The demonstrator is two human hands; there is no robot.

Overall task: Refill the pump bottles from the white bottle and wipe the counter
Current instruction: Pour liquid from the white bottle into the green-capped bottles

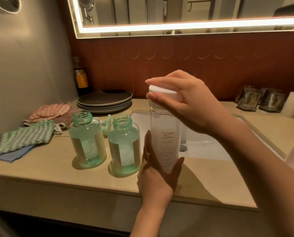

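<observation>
Progress looks early-to-middle, honestly. The left pump bottle (87,139) and right pump bottle (124,146) stand on the bench (57,170) with pumps off and necks open, just left of the sink (207,147). How full they are is hard to read through the tinted glass.

The white bottle (165,134) is upright by the bench's front edge, right beside them. The person's left hand (153,175) wraps around its lower half, and the right hand (189,106) has fingers curled on the white cap (163,95). Whether that cap is coming off or going on, can't tell.

Wiping doesn't look started, since the green cloth (26,137) lies on a blue cloth (11,155) at the far left. A mint pump head (106,124) lies behind the bottles, near stacked plates (105,101). Those open bottles stand close to the left wrist, so a knock seems possible.
</observation>
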